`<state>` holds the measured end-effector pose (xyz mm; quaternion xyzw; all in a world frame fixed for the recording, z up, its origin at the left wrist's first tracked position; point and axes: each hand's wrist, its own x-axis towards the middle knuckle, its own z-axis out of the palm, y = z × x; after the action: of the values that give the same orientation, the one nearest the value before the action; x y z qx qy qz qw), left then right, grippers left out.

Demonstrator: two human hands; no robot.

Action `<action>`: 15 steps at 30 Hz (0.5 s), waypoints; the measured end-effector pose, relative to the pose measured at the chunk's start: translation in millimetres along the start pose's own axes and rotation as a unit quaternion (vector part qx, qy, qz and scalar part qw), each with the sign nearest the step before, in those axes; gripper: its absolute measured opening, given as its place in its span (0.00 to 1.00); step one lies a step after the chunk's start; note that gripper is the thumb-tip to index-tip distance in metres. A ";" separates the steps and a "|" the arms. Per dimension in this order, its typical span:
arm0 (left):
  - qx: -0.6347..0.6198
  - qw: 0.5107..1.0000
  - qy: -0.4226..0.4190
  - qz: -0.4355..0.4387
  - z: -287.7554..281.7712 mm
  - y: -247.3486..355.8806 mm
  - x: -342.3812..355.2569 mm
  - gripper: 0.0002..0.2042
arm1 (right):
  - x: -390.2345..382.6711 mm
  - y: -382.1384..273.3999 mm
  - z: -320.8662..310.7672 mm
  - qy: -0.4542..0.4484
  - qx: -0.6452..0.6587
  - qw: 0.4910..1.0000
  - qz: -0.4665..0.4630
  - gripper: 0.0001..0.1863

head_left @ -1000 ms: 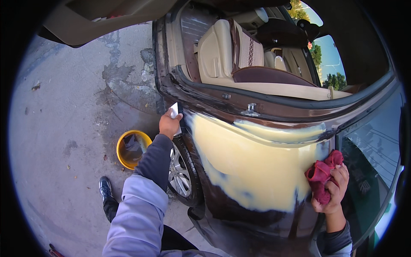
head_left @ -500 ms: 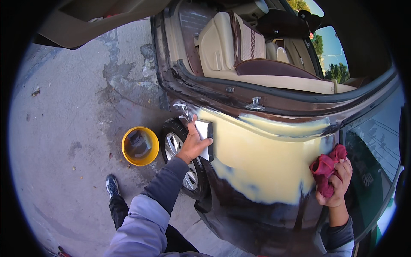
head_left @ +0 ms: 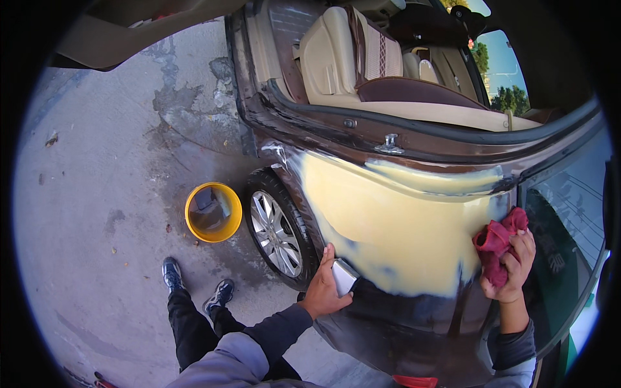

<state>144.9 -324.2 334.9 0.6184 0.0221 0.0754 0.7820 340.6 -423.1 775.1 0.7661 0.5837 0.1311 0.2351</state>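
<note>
Two dark blue shoes (head_left: 173, 275) stand on the grey pavement (head_left: 97, 187) at near left, and just beyond them sits a yellow bucket (head_left: 231, 221) with dark liquid inside. Right of it, a silver-spoked wheel (head_left: 277, 234) stands between the bucket and the brown bodywork. Over at far centre we look through the doorway at a beige seat (head_left: 325, 59), with a metal latch (head_left: 389, 144) on the sill nearer to us; a dark window (head_left: 556, 226) fills the right, and a red piece (head_left: 414, 381) pokes in at the near edge. Getting in the way, the left hand (head_left: 323, 292) hides some of the block's left side, while the right hand (head_left: 514, 268) and its cloth cover the bodywork beside the window.

And what a change from half a second ago: the left hand has swept nearer, from the patch's left side down to its near left edge, and a second shoe has come into view! The right hand keeps its place.

Now the silver-white block (head_left: 345, 277): it's tilted, smooth-faced, pinched between thumb and fingers at that near left edge of the cream patch (head_left: 394, 220). The patch itself looks pale and even, fraying into bluish-grey smears along its near border. Over at right, the right hand's fingers curl tightly round a bunched, crumpled red cloth (head_left: 497, 246).
</note>
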 end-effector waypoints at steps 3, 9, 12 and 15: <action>-0.008 0.999 0.038 -0.021 -6.8 -7.8 18.1 0.64 | -2.8 -0.7 1.8 0.003 -0.004 1.000 0.005 0.27; -0.138 0.967 0.174 -0.121 -79.4 -41.8 139.0 0.52 | -6.7 2.1 1.4 -0.003 0.000 1.000 0.008 0.27; -0.125 0.969 0.145 -0.154 -119.6 -53.8 177.7 0.52 | -7.0 3.8 -0.4 -0.010 0.001 1.000 0.007 0.27; -0.114 0.971 0.140 -0.156 -132.3 -59.2 185.5 0.50 | -6.7 4.1 -0.7 -0.012 -0.003 1.000 0.005 0.27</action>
<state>316.6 -183.0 257.3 0.4971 0.2185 0.0400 0.8388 341.9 -430.2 778.3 0.7696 0.5767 0.1246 0.2439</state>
